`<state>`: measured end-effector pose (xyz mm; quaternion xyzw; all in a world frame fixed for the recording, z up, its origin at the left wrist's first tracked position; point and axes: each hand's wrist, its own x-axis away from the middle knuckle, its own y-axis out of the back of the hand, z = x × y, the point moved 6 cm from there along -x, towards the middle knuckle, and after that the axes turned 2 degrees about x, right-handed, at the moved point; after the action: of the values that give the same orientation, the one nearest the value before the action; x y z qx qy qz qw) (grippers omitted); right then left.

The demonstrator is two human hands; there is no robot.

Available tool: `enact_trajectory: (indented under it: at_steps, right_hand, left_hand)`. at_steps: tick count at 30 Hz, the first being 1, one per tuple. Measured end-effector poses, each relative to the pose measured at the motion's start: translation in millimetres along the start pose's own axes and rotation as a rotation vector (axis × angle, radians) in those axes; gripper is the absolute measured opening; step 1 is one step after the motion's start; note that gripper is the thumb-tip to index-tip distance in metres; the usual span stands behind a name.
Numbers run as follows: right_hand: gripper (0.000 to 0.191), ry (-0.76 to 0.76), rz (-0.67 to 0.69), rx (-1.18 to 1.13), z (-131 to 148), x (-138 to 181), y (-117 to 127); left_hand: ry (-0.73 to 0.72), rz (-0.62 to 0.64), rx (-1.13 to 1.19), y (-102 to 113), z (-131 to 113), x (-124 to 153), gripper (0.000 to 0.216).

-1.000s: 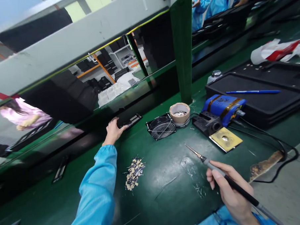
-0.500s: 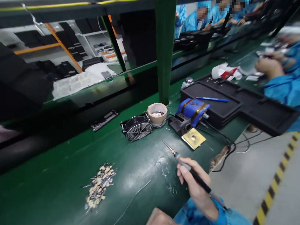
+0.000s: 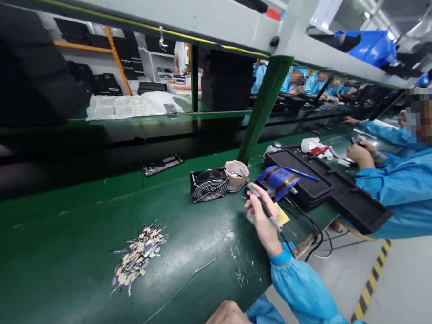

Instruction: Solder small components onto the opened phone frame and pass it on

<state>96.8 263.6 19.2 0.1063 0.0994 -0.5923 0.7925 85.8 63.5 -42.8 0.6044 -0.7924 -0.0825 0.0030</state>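
Note:
My right hand (image 3: 262,218) grips a soldering iron (image 3: 260,203), its tip pointing toward the brown tape-wrapped pot (image 3: 236,175) and the blue soldering station (image 3: 277,181). My left hand (image 3: 223,319) shows only partly at the bottom edge, low and near my body; its fingers are out of sight. A small black fan (image 3: 209,184) stands left of the pot. A flat black part (image 3: 163,164) lies by the conveyor edge. A pile of small scraps (image 3: 137,258) lies on the green bench (image 3: 63,264).
Black trays (image 3: 328,193) with a blue pen (image 3: 301,173) lie right of the station. A co-worker in blue (image 3: 399,192) sits to the right, hands at the bench. A green post (image 3: 264,109) rises behind the pot. Cables (image 3: 308,229) hang off the bench edge.
My left hand left the black part and drew back to the bottom edge. My right hand carried the iron forward toward the pot. The view swung right and up.

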Motion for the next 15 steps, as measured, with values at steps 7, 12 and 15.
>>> enact_trajectory:
  at_steps: [7, 12, 15]
  right_hand:
    - [0.032, -0.047, -0.025, -0.166, -25.0, 92.2, 26.9]
    - [0.034, -0.143, -0.003, -0.003, -40.6, 158.7, 26.2]
    - [0.034, -0.143, 0.093, 0.066, -33.7, 166.3, 21.9]
  left_hand:
    - [0.18, -0.328, 0.093, 31.8, -2.0, -1.8, 0.075]
    - [0.196, -0.41, -0.026, 33.1, -8.4, -2.0, 0.043]
    - [0.271, -0.364, -0.145, 28.1, 0.5, -6.6, 0.032]
